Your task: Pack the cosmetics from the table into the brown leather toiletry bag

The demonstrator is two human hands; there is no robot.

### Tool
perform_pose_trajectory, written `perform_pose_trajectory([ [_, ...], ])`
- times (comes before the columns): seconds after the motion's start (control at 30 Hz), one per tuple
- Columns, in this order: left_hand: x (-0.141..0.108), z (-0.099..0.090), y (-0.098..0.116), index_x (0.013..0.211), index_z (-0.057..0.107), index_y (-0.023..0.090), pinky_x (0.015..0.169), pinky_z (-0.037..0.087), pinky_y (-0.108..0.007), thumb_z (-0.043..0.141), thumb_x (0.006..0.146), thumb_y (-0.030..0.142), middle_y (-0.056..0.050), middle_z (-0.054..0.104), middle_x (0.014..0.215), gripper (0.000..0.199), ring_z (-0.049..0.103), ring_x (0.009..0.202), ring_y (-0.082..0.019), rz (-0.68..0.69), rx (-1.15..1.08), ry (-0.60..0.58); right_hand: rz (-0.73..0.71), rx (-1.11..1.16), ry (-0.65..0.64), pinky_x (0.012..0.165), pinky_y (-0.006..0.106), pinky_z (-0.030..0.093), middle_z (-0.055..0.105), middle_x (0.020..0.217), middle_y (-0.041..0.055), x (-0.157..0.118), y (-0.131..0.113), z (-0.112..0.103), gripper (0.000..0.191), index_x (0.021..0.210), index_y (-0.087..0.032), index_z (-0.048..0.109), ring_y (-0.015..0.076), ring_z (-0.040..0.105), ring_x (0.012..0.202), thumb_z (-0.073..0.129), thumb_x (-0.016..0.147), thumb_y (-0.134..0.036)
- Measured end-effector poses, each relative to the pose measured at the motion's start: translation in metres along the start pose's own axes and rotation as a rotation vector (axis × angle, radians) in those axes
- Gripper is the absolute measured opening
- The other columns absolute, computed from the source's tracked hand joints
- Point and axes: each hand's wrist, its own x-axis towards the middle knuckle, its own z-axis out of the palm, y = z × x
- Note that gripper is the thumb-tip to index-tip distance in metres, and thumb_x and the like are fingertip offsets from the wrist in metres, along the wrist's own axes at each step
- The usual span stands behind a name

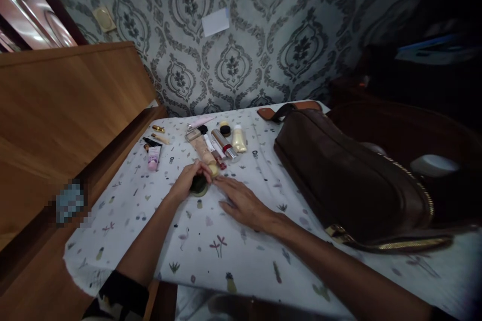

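Observation:
My left hand (pixel 191 179) is curled over a small round jar (pixel 199 189) with a dark top and pale rim, on the patterned cloth. Stretched out low over the cloth, my right hand (pixel 243 201) holds nothing; its fingertips are close to the yellowish cap (pixel 214 169) of a beige tube (pixel 204 150). Just beyond lie a silver cylinder with a red band (pixel 225 144), a pale yellow bottle (pixel 239 139), a pink tube (pixel 200 123) and a small black-and-yellow pot (pixel 225 129). To the left are a pink-and-white tube (pixel 153 158) and several small cosmetics.
A large brown leather bag (pixel 339 175) lies unzipped on the right, with white-topped items inside. The white printed cloth (pixel 211 271) covers the table. A wooden panel (pixel 75 95) borders the left side, and a patterned wall (pixel 233 60) stands behind.

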Motion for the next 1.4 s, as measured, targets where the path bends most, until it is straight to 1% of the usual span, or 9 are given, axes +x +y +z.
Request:
perform_pose_trajectory([
  [0.23,-0.006,0.011,-0.001,0.082,0.068,0.016,0.071,0.046,-0.030,0.045,0.088,0.076,-0.004,0.067,0.065,0.064,0.062,0.066,-0.018,0.062,0.092,-0.022,0.041,0.029,0.039,0.110,0.045,0.044,0.060,0.135,0.0164,0.001,-0.010,-0.005,0.045,0.132,-0.013,0.055,0.0285,0.054,0.128,0.059,0.088,-0.020],
  [0.53,0.003,0.017,-0.008,0.079,0.063,0.018,0.070,0.049,-0.029,0.029,0.100,0.061,-0.003,0.065,0.072,0.059,0.061,0.071,-0.018,0.295,0.472,0.433,0.016,0.013,0.113,0.109,0.050,0.046,0.061,0.133,0.0180,-0.004,-0.005,0.000,0.048,0.135,-0.012,0.055,0.0294,0.055,0.125,0.054,0.088,-0.017],
  [0.67,0.019,-0.015,-0.003,0.085,0.062,0.020,0.082,0.051,-0.031,0.027,0.103,0.047,-0.005,0.067,0.083,0.047,0.064,0.084,-0.019,0.261,0.657,0.592,-0.050,-0.001,0.125,0.107,0.051,0.049,0.062,0.133,0.0160,-0.003,0.007,0.005,0.045,0.136,-0.016,0.056,0.0298,0.057,0.125,0.051,0.092,-0.021],
  [0.8,0.027,-0.066,-0.002,0.102,0.061,0.020,0.109,0.038,-0.045,0.045,0.098,0.034,-0.013,0.062,0.121,0.022,0.051,0.124,-0.028,0.148,0.834,0.849,-0.089,-0.032,0.142,0.106,0.052,0.051,0.064,0.131,0.0150,-0.005,0.013,0.007,0.043,0.135,-0.017,0.058,0.0300,0.058,0.126,0.048,0.094,-0.024],
  [0.93,0.027,-0.105,-0.020,0.118,0.056,0.017,0.109,0.035,-0.053,0.051,0.094,0.031,-0.020,0.052,0.136,0.028,0.044,0.133,-0.035,0.000,0.895,1.024,-0.102,-0.070,0.143,0.103,0.052,0.053,0.065,0.130,0.0146,-0.005,0.013,0.008,0.041,0.133,-0.019,0.060,0.0299,0.059,0.125,0.048,0.095,-0.024],
  [1.03,0.026,-0.122,-0.037,0.114,0.058,0.018,0.097,0.047,-0.043,0.045,0.099,0.034,-0.015,0.064,0.115,0.026,0.061,0.112,-0.029,-0.039,0.886,1.032,-0.092,-0.086,0.138,0.103,0.051,0.054,0.064,0.130,0.0153,-0.003,0.013,0.008,0.038,0.129,-0.019,0.064,0.0298,0.060,0.124,0.048,0.095,-0.024],
  [1.17,0.032,-0.141,-0.047,0.110,0.059,0.019,0.087,0.051,-0.035,0.033,0.105,0.037,-0.007,0.068,0.099,0.032,0.066,0.095,-0.021,-0.003,0.900,1.017,-0.062,-0.083,0.113,0.104,0.053,0.053,0.064,0.131,0.0156,-0.002,0.012,0.005,0.034,0.121,-0.018,0.068,0.0302,0.060,0.125,0.049,0.094,-0.025],
  [1.3,0.040,-0.165,-0.041,0.118,0.060,0.016,0.101,0.046,-0.046,0.047,0.102,0.041,-0.010,0.064,0.120,0.033,0.060,0.113,-0.024,-0.006,0.995,1.005,-0.054,-0.082,0.095,0.104,0.053,0.053,0.065,0.129,0.0161,-0.002,0.010,0.002,0.030,0.115,-0.017,0.070,0.0304,0.060,0.124,0.049,0.094,-0.025],
  [1.4,0.040,-0.181,-0.032,0.129,0.058,0.018,0.110,0.039,-0.051,0.052,0.100,0.043,-0.012,0.057,0.139,0.039,0.053,0.129,-0.027,-0.042,1.099,0.891,-0.055,-0.083,0.095,0.104,0.052,0.053,0.065,0.129,0.0155,-0.001,0.009,0.002,0.029,0.112,-0.018,0.071,0.0300,0.060,0.124,0.049,0.094,-0.025],
])
